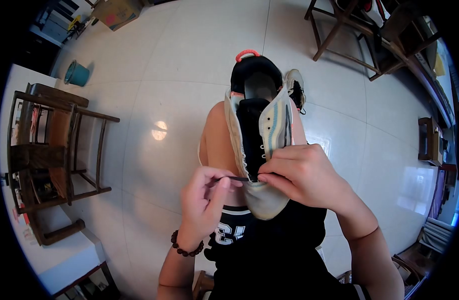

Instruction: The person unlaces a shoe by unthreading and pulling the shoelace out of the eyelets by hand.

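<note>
A light grey shoe [267, 202] with a black tongue and a red heel loop rests on the person's lap, its toe toward the body. My left hand [207, 197] pinches a black lace [234, 178] between thumb and fingers, to the left of the shoe's lowest eyelets. The lace runs taut from there to the front of the tongue. My right hand [302, 175] lies over the shoe's right side, thumb and index finger pressed together at the lace by the lowest eyelets. The upper eyelets on the right flap show no lace.
Another shoe [295, 86] stands on the tiled floor beyond the knees. A wooden chair [42, 155] is at the left, with a teal bucket [77, 73] above it. A cardboard box [117, 13] lies at the top left; wooden furniture [342, 30] occupies the upper right.
</note>
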A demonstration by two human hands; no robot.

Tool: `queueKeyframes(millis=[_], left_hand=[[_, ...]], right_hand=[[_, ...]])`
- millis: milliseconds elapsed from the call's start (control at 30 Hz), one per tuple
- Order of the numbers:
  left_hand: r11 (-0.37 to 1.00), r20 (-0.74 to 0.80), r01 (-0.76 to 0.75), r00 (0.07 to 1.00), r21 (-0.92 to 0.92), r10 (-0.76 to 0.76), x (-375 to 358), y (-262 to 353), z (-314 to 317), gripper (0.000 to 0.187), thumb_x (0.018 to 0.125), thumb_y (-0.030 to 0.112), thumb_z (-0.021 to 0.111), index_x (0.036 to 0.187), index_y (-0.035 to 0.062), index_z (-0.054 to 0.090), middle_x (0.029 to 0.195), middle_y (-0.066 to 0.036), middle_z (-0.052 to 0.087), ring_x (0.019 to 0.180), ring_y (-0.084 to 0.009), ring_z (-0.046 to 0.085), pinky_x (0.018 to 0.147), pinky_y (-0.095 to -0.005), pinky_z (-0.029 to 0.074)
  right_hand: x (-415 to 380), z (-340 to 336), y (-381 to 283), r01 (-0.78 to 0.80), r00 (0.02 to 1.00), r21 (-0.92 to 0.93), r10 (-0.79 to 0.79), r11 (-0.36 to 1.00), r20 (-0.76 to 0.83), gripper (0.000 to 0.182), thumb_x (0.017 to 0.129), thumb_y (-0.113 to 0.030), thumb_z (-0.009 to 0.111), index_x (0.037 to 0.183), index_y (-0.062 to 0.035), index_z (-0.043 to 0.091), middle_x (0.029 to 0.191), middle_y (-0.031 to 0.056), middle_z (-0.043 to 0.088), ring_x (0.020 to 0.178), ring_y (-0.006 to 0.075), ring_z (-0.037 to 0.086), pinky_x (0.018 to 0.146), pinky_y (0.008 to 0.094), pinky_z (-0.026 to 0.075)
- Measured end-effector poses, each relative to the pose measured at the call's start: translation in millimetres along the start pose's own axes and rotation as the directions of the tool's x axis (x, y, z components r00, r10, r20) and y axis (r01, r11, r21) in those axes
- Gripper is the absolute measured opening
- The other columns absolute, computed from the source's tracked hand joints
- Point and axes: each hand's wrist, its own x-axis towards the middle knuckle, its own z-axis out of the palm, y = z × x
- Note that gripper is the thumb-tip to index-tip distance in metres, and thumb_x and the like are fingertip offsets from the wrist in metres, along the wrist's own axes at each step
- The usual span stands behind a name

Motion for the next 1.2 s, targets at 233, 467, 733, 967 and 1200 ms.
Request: queueKeyframes(millis=[233, 467, 733, 967, 1200], left_hand=[[0.977, 0.001, 0.129, 0.991, 0.169, -0.131, 8, 4, 11, 0.016, 0.101, 0.009, 0.078, 0.105, -0.0043, 0.070, 0.089, -0.005, 0.077, 0.087, -0.0101, 0.073, 0.080, -0.0262, 0.058], [0.989, -0.122, -0.051, 0.990, 0.137, 0.068, 2, -4, 4, 0.006, 0.106, 0.003, 0.067, 0.108, -0.0024, 0.067, 0.103, -0.011, 0.075, 0.091, -0.0135, 0.070, 0.086, -0.0287, 0.056], [0.928, -0.522, -0.357, 0.815, -0.110, 0.251, 13, 10, -87, 0.016, 0.117, 0.019, 0.052, 0.121, 0.0047, 0.059, 0.120, -0.012, 0.070, 0.110, -0.0255, 0.070, 0.093, -0.0400, 0.056], [0.630, -0.446, -0.170, 0.571, 0.758, 0.689, 20, 12, -35, 0.026, 0.107, 0.019, 0.070, 0.126, 0.0031, 0.064, 0.122, -0.012, 0.070, 0.114, -0.0272, 0.069, 0.097, -0.0415, 0.054], [0.629, 0.176, -0.376, 0.917, 0.680, 0.358, 18, 23, 7, 0.023, 0.080, 0.008, 0.090, 0.097, 0.0039, 0.075, 0.103, -0.009, 0.073, 0.101, -0.0312, 0.069, 0.089, -0.0398, 0.054]], right_hand=[[3, -1, -5, 0.007, 0.999, -0.032, -0.006, 0.999, 0.031, 0.009, 0.088, -0.014, 0.082, 0.090, -0.0063, 0.077, 0.081, 0.0068, 0.072, 0.074, 0.0276, 0.072, 0.063, 0.0400, 0.055], [1, -6, -5, -0.008, 0.999, -0.027, 0.008, 1.000, 0.035, 0.009, 0.090, -0.013, 0.081, 0.090, -0.0056, 0.077, 0.081, 0.0073, 0.073, 0.075, 0.0283, 0.073, 0.065, 0.0400, 0.056], [0, -9, 0, 0.008, 0.998, 0.026, -0.010, 1.000, 0.055, 0.009, 0.089, -0.013, 0.082, 0.094, -0.0066, 0.077, 0.083, 0.0075, 0.072, 0.074, 0.0287, 0.072, 0.065, 0.0397, 0.057], [1, -9, 2, 0.037, 0.999, 0.015, -0.037, 0.999, 0.016, 0.013, 0.086, -0.011, 0.084, 0.097, -0.0077, 0.077, 0.079, 0.0060, 0.067, 0.072, 0.0264, 0.070, 0.061, 0.0392, 0.054], [-1, -14, -3, 0.054, 0.998, 0.023, -0.055, 0.998, 0.014, 0.013, 0.084, -0.009, 0.085, 0.096, -0.0073, 0.079, 0.079, 0.0058, 0.067, 0.071, 0.0263, 0.070, 0.060, 0.0389, 0.055]])
